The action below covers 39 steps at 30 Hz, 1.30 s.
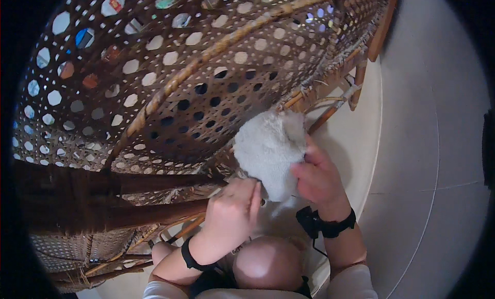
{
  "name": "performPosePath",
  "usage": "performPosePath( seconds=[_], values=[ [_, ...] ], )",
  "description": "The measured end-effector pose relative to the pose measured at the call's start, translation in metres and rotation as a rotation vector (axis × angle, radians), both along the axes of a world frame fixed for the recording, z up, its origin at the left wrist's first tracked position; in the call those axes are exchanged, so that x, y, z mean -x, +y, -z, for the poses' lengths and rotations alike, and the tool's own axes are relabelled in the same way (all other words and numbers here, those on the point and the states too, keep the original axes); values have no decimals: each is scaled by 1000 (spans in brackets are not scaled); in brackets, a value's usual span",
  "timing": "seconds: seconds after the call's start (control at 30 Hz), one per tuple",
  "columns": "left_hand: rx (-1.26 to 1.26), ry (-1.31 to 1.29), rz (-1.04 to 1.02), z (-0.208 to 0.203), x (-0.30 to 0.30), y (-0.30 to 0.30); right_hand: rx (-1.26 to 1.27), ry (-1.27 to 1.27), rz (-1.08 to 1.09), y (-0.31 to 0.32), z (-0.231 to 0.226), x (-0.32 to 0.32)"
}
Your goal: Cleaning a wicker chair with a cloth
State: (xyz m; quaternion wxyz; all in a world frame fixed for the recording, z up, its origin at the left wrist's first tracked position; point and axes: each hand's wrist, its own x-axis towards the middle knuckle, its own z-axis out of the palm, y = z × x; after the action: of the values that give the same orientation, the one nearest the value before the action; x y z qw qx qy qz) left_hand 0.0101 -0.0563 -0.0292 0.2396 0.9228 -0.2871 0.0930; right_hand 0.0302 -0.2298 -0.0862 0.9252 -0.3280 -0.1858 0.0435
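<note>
A white, fuzzy cloth (270, 149) is spread against the lower edge of a woven cane chair (206, 100). My right hand (318, 175) grips the cloth's right edge, thumb in front and the other fingers partly behind it. Close to the cloth's lower left corner, my left hand (229, 203) is closed with its fingers curled. It is beside the end of a dark wooden rail (170, 211), and its fingertips are hidden, so what they hold does not show.
A thick rattan strip (206, 56) curves across the cane weave. Rattan legs (356, 87) stand beyond the cloth. To the right lies a pale tiled floor (412, 144). My bent knee (268, 263) is below my hands. Black bands circle both wrists, the right with a small device (308, 221).
</note>
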Motion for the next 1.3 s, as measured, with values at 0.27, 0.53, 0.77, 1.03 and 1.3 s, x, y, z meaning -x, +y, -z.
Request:
performPosePath(
  seconds=[0.27,0.53,0.77,1.03,1.3],
  values=[
    [25,115,19,3,0,-14,-76,19,72,-2,-18,-2],
    [36,81,-123,-32,-5,-16,1401,45,1090,-34,9,-5],
    [2,54,-117,-39,-4,-12,907,-154,-3,-33,6,4],
    [26,-274,121,-74,37,36,-79,506,-51,-32,31,-6],
    [489,-803,-216,-77,16,51,530,70,978,-40,-62,-58]
  ],
)
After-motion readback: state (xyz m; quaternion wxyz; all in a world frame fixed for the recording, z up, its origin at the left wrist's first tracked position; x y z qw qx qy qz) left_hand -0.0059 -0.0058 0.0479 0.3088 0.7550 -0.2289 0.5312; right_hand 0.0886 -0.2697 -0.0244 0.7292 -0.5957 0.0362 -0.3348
